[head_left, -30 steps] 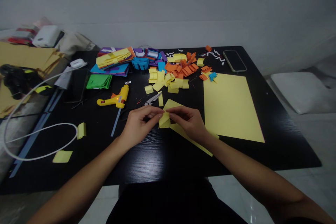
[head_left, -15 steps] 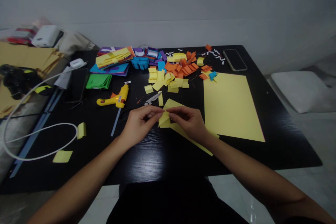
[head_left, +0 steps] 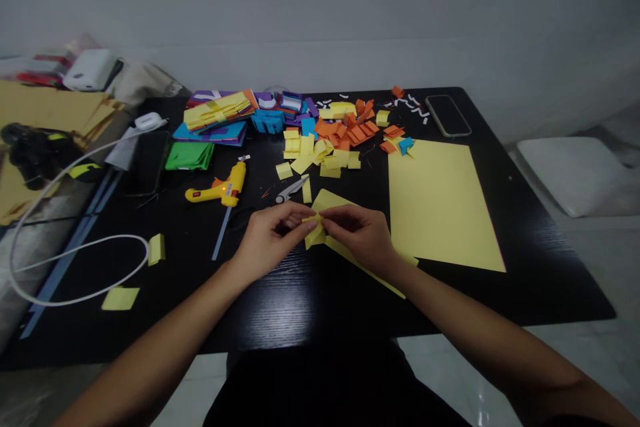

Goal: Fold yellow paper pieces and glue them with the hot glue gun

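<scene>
Between my two hands is a small piece of yellow paper (head_left: 315, 235), creased and partly hidden by my fingers. My left hand (head_left: 273, 233) pinches its left side with thumb and forefinger. On the other side, my right hand (head_left: 363, 233) pinches it close to the left fingertips. Beneath my right hand lies a yellow paper strip (head_left: 333, 199), slanting across the black table. Just beyond my left hand are scissors (head_left: 291, 191), their blades pointing away to the right. Several folded yellow paper pieces (head_left: 303, 150) are heaped farther back.
A yellow glue gun (head_left: 220, 188) rests left of the scissors. A large yellow sheet (head_left: 443, 207) covers part of the right side, with a phone (head_left: 448, 115) behind it. Orange folded pieces (head_left: 350, 130) and a green paper stack (head_left: 190, 155) lie at the back. A white cable (head_left: 75, 303) loops at left.
The small yellow paper has changed shape between my fingers, its lower flap now turned and narrower. Both hands stay almost in place.
</scene>
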Demonstrator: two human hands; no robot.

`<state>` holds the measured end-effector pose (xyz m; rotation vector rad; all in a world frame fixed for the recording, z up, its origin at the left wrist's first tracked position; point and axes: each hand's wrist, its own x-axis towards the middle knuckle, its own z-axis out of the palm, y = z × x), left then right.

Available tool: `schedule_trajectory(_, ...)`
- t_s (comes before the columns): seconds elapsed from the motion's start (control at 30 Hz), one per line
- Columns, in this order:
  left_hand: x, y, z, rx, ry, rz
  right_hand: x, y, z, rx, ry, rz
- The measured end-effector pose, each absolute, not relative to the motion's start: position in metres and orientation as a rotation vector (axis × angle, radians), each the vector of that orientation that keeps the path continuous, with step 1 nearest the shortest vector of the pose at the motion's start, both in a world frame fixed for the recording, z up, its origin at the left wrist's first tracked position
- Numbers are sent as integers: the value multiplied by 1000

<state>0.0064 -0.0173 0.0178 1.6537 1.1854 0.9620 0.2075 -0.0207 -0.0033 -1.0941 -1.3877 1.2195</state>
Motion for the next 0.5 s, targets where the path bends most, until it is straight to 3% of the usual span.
schedule_trajectory(0.5,7,-16,18,1561,1192,933,208,-18,-2,-1052,-1298,1384)
